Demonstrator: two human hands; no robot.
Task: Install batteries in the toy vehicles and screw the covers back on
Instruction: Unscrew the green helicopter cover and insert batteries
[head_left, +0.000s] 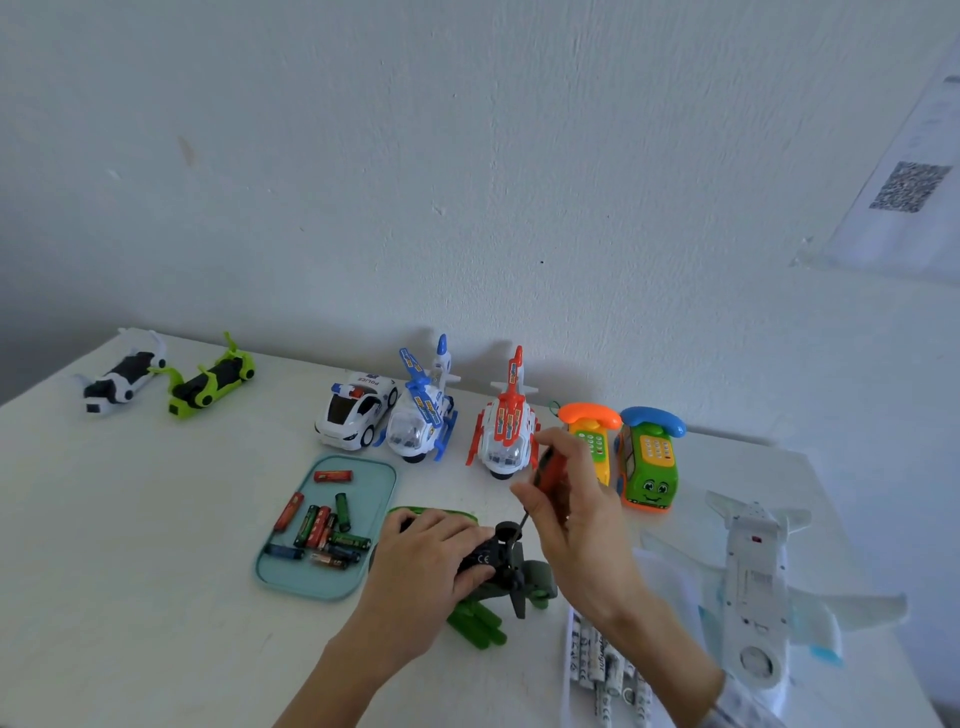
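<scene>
While my left hand (441, 551) grips the green toy (498, 571) beside the tray (322, 587), my right hand (566, 499) pinches the screwdriver (545, 478); I should keep it upright, pressing gently.

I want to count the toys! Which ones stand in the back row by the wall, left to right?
Black-and-white toy → green toy → police car → blue helicopter → red helicopter → orange phone → green phone car.

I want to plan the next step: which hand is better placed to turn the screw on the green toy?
Right: the right hand already grips the screwdriver, tip down at the toy's underside; the left hand steadies the green toy.
</scene>
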